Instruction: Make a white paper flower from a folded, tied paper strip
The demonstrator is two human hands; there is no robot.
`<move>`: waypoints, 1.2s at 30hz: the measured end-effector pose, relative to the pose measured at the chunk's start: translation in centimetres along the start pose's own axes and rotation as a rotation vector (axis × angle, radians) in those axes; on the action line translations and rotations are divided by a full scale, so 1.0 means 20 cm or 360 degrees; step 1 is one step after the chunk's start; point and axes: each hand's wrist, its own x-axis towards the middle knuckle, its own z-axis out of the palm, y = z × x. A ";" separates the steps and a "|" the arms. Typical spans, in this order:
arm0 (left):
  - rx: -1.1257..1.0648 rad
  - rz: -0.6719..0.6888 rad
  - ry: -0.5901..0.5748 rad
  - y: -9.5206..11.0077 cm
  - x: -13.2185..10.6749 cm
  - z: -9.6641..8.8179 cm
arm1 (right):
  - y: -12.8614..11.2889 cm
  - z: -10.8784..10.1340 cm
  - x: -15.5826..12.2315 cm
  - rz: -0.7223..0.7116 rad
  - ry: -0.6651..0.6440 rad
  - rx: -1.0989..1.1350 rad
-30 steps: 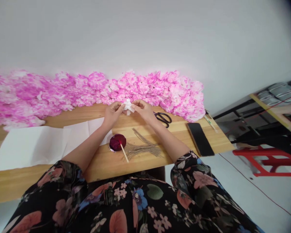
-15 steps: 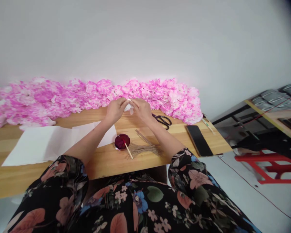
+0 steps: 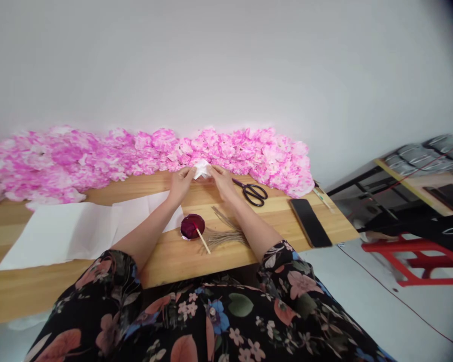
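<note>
Left hand (image 3: pixel 180 182) and right hand (image 3: pixel 222 178) pinch a white paper flower (image 3: pixel 202 169)

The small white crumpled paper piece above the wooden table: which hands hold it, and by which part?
Both: the left hand pinches the small white crumpled paper piece at its left edge, the right hand at its right edge.

– What stood behind the table (image 3: pixel 272 216)?
– A plain white wall (image 3: pixel 226 65), evenly lit.
– And the table?
– Light wood, running along that wall.
– To the right?
– A pale floor (image 3: pixel 392 322) with a thin red cord (image 3: pixel 400 296) across it, a red stool (image 3: pixel 419 259), and a dark rack (image 3: pixel 407 181) with grey bundles.
</note>
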 end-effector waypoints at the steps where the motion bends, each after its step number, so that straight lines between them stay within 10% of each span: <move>1: 0.0084 0.0041 -0.0024 0.00 -0.01 0.00 | -0.01 -0.01 0.00 -0.0104 0.0000 -0.0107; 9: 0.0568 0.0227 -0.0080 0.03 -0.04 0.01 | -0.06 -0.04 -0.07 -0.0515 -0.0024 -0.0616; 18: 0.0126 0.0052 -0.0102 0.03 -0.03 0.02 | -0.02 0.01 -0.05 0.0258 -0.0013 0.0278; 25: 0.0505 0.0256 -0.0091 0.02 -0.06 0.02 | -0.08 -0.05 -0.05 -0.0271 0.0033 -0.0432; 36: 0.0199 0.0099 -0.0065 0.02 -0.04 0.01 | -0.09 -0.05 -0.04 -0.0304 0.0158 -0.0345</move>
